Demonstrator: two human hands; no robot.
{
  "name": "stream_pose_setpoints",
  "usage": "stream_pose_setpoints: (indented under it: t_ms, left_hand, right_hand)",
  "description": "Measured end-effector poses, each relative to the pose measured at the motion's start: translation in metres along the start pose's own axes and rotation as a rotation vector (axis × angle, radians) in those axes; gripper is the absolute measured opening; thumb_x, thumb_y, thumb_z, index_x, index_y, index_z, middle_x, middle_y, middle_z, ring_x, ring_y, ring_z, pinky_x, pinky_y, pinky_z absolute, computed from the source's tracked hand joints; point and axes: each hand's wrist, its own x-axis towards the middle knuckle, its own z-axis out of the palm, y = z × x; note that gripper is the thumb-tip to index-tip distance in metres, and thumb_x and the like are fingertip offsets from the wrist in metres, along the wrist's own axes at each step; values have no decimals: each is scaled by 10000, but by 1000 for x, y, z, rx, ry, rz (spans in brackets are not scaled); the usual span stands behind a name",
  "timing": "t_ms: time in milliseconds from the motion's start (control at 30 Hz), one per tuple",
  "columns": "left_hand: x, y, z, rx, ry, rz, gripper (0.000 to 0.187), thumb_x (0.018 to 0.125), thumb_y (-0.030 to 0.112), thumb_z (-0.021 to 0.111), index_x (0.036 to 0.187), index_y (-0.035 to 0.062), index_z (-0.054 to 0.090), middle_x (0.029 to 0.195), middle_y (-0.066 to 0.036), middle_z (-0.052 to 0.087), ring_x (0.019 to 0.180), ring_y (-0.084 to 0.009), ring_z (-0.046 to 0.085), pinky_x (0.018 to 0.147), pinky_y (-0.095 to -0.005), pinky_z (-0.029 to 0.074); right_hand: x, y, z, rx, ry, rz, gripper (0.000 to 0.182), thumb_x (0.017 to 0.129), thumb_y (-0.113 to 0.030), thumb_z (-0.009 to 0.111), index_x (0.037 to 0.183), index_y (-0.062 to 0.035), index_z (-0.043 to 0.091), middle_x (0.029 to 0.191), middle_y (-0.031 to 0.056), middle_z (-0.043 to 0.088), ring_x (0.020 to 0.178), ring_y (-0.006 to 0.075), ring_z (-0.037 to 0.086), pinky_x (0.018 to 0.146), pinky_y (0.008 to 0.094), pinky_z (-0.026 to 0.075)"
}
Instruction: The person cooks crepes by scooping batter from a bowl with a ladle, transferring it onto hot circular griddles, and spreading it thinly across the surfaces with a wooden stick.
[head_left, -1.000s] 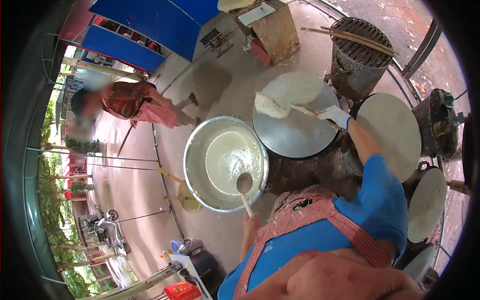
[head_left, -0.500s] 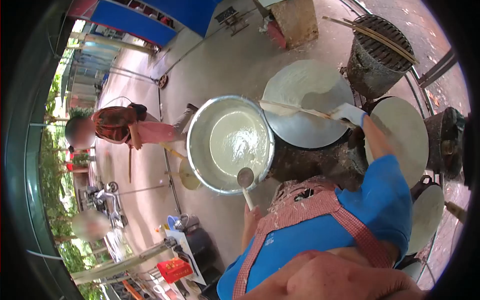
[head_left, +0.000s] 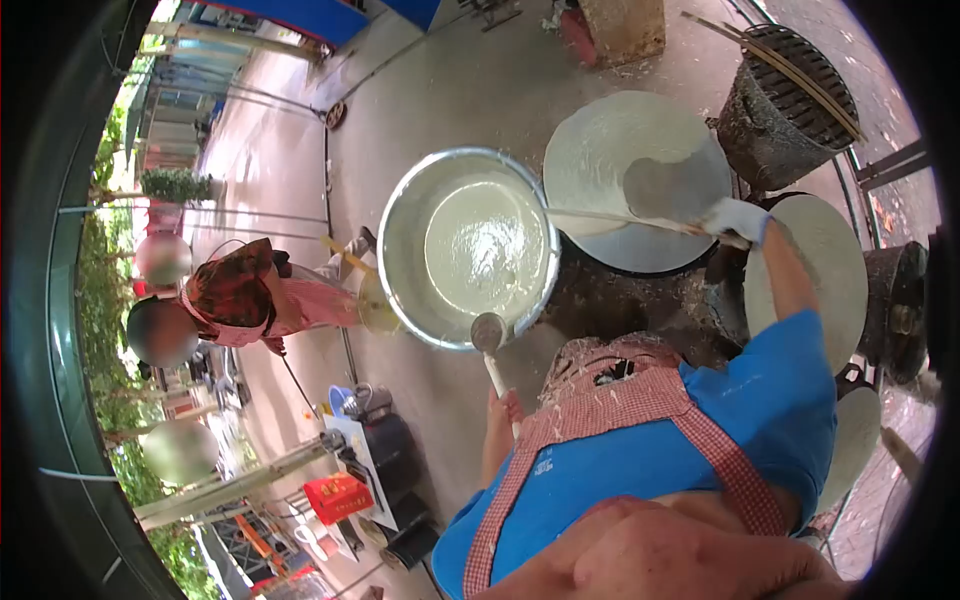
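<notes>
My right hand (head_left: pixel 738 221), in a white glove, is closed around a long thin wooden spreader (head_left: pixel 620 218). The spreader lies across the near part of a large round griddle (head_left: pixel 590 150), its tip by the basin's rim. Pale batter coats much of the griddle, with a darker grey patch near its middle right. My left hand (head_left: pixel 508 408), bare, grips the pale handle of a ladle (head_left: pixel 489 332). The ladle's round bowl is over the near rim of a big metal basin (head_left: pixel 392 290), which holds creamy white batter (head_left: pixel 470 240).
Further round griddles (head_left: pixel 810 270) stand at my right. A barrel stove (head_left: pixel 775 120) with a slatted top and sticks is beyond. A co-worker (head_left: pixel 235 295) in a checked apron stands left of the basin, near a yellowish bucket (head_left: pixel 378 305). A red box (head_left: pixel 338 497) sits lower left.
The spreader has moved nearer to me across the griddle. The ladle stays at the basin's near rim. My view has shifted slightly, and the co-worker has come closer to the basin and bucket.
</notes>
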Motion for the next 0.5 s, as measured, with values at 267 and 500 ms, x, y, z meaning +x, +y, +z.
stream_pose_setpoints:
  t_ms: [267,500]
  left_hand:
    - [-6,0,-8,-14,-36,-14,218,812,-5,445,1004,88,396,607,30,354,459,-48,315,371,-183,251]
    - [19,9,-63,-35,-120,-36,246,815,22,449,1031,119,382,589,21,331,407,-68,299,335,-206,236]
  right_hand:
    - [56,-34,-42,515,373,516,147,680,-69,644,820,-23,644,734,109,603,586,162,536,520,267,413]
    - [-91,-102,4,504,199,735,217,701,-134,616,887,-26,639,680,66,571,538,160,484,467,277,366]
